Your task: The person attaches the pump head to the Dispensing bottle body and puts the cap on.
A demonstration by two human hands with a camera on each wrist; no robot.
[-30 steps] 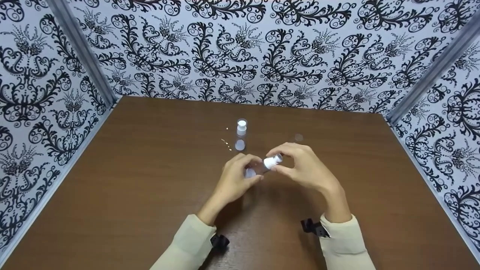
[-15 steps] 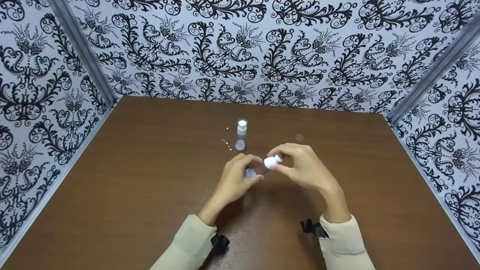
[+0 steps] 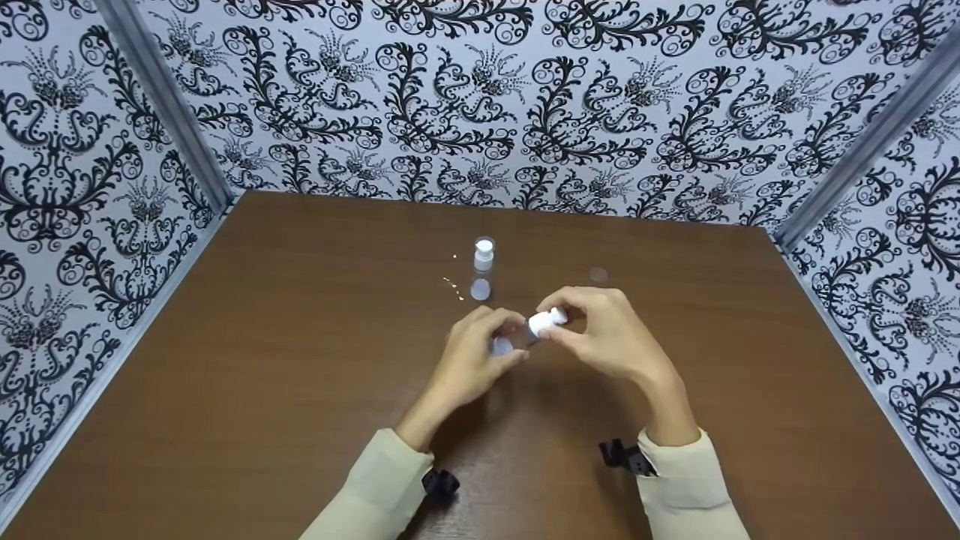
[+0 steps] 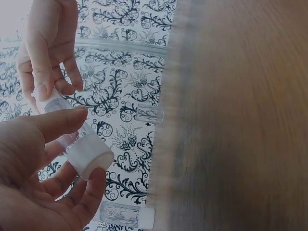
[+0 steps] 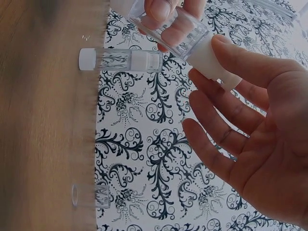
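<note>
Both hands hold one small clear bottle [image 5: 185,41] tilted above the table. My left hand [image 3: 471,358] grips its transparent body near the white base [image 4: 90,156], thumb on one side and fingers on the other. At the other end, my right hand [image 3: 619,334] pinches the white pump top [image 3: 546,321] between thumb and fingers. In the right wrist view, its other fingers spread loosely beneath. The bottle's middle is partly hidden by the left fingers. Behind the hands a second clear pump bottle [image 3: 484,262] with a white base stands upright, its clear cap on.
A loose clear cap [image 3: 598,275] stands on the brown wooden table [image 3: 300,360], beyond the right hand. Several tiny pale bits [image 3: 452,284] lie left of the standing bottle. Patterned black-and-white walls [image 3: 480,112] enclose the back and sides.
The right fingertips have shifted very slightly on the white pump top. The left hand, the standing bottle and the loose cap look unmoved.
</note>
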